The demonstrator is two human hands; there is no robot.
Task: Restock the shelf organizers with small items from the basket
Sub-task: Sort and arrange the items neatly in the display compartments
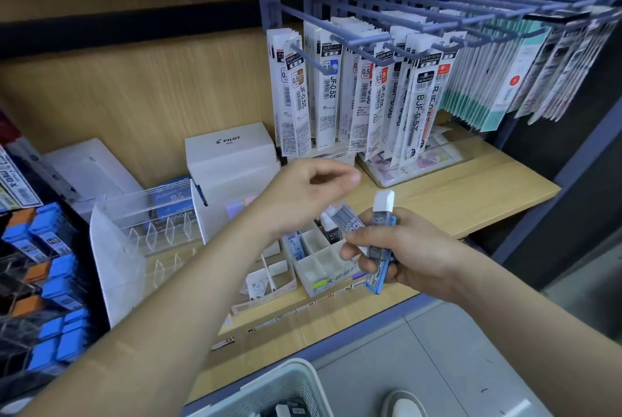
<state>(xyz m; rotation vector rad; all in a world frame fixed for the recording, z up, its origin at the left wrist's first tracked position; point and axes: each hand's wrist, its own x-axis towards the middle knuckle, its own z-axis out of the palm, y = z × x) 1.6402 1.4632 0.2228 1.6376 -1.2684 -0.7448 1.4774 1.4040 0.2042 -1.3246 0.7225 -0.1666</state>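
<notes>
At the far left, blue-capped cases [50, 241] are seen stacked in a dark rack. Beside it a clear acrylic organizer [148, 225] with thin dividers is set on the wooden shelf [471, 188], and a white PILOT box [232, 154] is placed behind it. At the bottom edge, the rim of a pale basket [289, 368] is visible on the floor, with dark items lying inside. The left hand [313, 188] is held above the shelf; its grip is loosely spread, the fingers relaxed and slightly curled, and nothing is seen in it. Below it a white compartment organizer [319, 262] is placed near the shelf's front edge. Refill packs [353, 90] are hung on hooks above. Several clear lead cases [382, 221], one white-capped and upright, are pinched in the grip of the right hand [417, 255], just over the compartment organizer's right end.
</notes>
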